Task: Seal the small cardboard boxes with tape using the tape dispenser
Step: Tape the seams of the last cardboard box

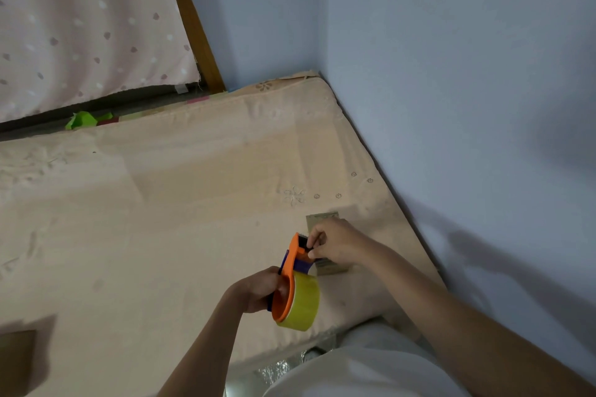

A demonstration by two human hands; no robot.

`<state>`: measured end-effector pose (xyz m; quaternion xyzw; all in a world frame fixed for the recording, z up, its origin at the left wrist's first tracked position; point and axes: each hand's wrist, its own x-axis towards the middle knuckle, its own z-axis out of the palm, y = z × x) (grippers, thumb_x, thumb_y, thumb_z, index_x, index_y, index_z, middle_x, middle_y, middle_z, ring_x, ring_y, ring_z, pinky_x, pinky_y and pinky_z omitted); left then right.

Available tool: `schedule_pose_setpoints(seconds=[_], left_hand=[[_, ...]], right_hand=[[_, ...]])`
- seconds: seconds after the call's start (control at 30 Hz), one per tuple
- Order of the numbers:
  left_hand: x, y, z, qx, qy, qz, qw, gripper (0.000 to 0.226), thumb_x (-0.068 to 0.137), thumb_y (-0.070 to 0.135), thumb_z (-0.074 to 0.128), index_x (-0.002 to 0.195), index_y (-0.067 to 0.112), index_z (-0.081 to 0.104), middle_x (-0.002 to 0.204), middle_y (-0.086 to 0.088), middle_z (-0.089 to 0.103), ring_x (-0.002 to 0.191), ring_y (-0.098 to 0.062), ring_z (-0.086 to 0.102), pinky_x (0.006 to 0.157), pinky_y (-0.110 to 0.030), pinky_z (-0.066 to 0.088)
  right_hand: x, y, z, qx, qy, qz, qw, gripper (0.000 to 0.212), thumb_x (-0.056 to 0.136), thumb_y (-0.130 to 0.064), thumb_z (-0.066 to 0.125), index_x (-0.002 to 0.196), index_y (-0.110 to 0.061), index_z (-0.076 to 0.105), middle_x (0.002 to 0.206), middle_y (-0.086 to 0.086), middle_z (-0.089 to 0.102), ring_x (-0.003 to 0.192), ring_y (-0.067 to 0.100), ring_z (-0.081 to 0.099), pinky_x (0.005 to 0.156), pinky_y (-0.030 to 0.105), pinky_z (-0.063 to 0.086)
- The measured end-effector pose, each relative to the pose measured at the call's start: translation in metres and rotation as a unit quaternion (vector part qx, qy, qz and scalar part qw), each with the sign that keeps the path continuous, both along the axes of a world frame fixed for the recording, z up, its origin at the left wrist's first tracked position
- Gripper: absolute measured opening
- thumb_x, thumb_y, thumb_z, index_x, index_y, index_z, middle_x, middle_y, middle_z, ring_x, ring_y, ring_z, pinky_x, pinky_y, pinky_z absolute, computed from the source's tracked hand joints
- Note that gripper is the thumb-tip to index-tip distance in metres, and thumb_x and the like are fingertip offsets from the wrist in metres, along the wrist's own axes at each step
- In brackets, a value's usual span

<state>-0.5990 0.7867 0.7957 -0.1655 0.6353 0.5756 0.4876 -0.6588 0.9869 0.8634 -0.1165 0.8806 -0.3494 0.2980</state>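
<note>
Both hands work above the mattress (193, 203), near its right edge. Our left hand (258, 290) is clamped around the orange tape dispenser (290, 267), its yellowish tape roll (303, 303) hanging below. Our right hand (335, 242) pinches at the dispenser's toothed end, fingers together. A small cardboard box (322, 219) lies flat on the mattress, mostly hidden beneath that hand.

A cardboard box (326, 267) lies on the mattress (161, 203), behind the tape dispenser (295, 284).
</note>
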Motion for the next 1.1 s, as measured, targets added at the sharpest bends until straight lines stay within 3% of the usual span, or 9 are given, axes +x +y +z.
schedule_pose_setpoints(seconds=[0.07, 0.2, 0.57, 0.73, 0.8, 0.93, 1.03, 1.1], left_hand=[[0.0, -0.001, 0.0, -0.002, 0.002, -0.001, 1.0, 0.033, 0.07, 0.002, 0.053, 0.101, 0.008, 0.064, 0.092, -0.009, 0.072, 0.087, -0.027, 0.07, 0.076, -0.036, 0.058], [-0.001, -0.003, -0.002, -0.002, 0.003, -0.005, 1.0, 0.032, 0.078, -0.003, 0.05, 0.105, 0.007, 0.065, 0.096, -0.011, 0.072, 0.092, -0.029, 0.069, 0.083, -0.041, 0.057], [0.002, -0.004, -0.001, -0.033, -0.003, -0.045, 0.998, 0.032, 0.083, 0.001, 0.051, 0.113, 0.005, 0.061, 0.107, -0.014, 0.07, 0.1, -0.031, 0.068, 0.091, -0.045, 0.056], [0.004, -0.004, 0.001, -0.049, -0.014, -0.048, 0.998, 0.023, 0.096, 0.002, 0.048, 0.112, 0.01, 0.062, 0.102, -0.01, 0.073, 0.092, -0.024, 0.072, 0.076, -0.036, 0.059], [0.002, -0.005, 0.003, -0.069, -0.011, -0.05, 0.996, 0.02, 0.098, 0.005, 0.05, 0.112, 0.01, 0.062, 0.103, -0.009, 0.073, 0.09, -0.024, 0.073, 0.071, -0.034, 0.059], [-0.01, -0.01, 0.006, -0.156, 0.012, -0.084, 0.984, 0.032, 0.088, 0.009, 0.057, 0.121, 0.01, 0.055, 0.111, -0.012, 0.068, 0.098, -0.026, 0.07, 0.085, -0.041, 0.059], [-0.014, -0.013, 0.009, -0.196, 0.03, -0.092, 0.976, 0.024, 0.088, 0.009, 0.057, 0.112, 0.013, 0.056, 0.101, -0.007, 0.068, 0.091, -0.02, 0.07, 0.081, -0.035, 0.06], [-0.014, -0.013, 0.012, -0.202, 0.033, -0.089, 0.975, 0.019, 0.089, 0.01, 0.056, 0.108, 0.013, 0.059, 0.098, -0.007, 0.069, 0.087, -0.019, 0.071, 0.08, -0.034, 0.061]], right_hand=[[-0.003, 0.0, 0.001, 0.007, -0.004, 0.012, 1.0, 0.016, 0.089, -0.02, 0.074, 0.105, -0.018, 0.072, 0.102, -0.003, 0.067, 0.092, 0.008, 0.061, 0.073, 0.018, 0.045], [-0.003, -0.003, -0.001, 0.018, 0.008, 0.018, 1.0, 0.015, 0.098, -0.02, 0.062, 0.105, -0.015, 0.074, 0.107, -0.002, 0.068, 0.099, 0.011, 0.06, 0.083, 0.024, 0.047], [0.001, -0.003, -0.003, 0.0, 0.07, 0.055, 0.996, 0.007, 0.093, -0.014, 0.065, 0.097, -0.01, 0.069, 0.103, 0.003, 0.066, 0.095, 0.017, 0.062, 0.078, 0.025, 0.051], [-0.004, 0.001, -0.001, 0.017, 0.071, 0.103, 0.992, 0.008, 0.095, -0.015, 0.061, 0.1, -0.01, 0.065, 0.101, 0.003, 0.063, 0.093, 0.018, 0.06, 0.081, 0.031, 0.052], [-0.006, 0.002, -0.003, 0.018, 0.075, 0.11, 0.991, 0.007, 0.097, -0.017, 0.06, 0.099, -0.012, 0.064, 0.098, 0.0, 0.061, 0.09, 0.016, 0.059, 0.078, 0.029, 0.05], [-0.005, 0.0, -0.01, 0.016, 0.076, 0.108, 0.991, 0.007, 0.099, -0.018, 0.055, 0.098, -0.013, 0.06, 0.099, -0.004, 0.058, 0.088, 0.012, 0.057, 0.073, 0.022, 0.045], [0.001, -0.002, -0.015, 0.012, 0.082, 0.094, 0.992, 0.007, 0.101, -0.015, 0.052, 0.101, -0.011, 0.057, 0.1, -0.004, 0.055, 0.091, 0.014, 0.055, 0.074, 0.02, 0.044], [0.004, -0.003, -0.018, 0.004, 0.086, 0.083, 0.993, 0.007, 0.102, -0.013, 0.049, 0.1, -0.01, 0.055, 0.096, -0.002, 0.055, 0.089, 0.017, 0.057, 0.075, 0.026, 0.048]])
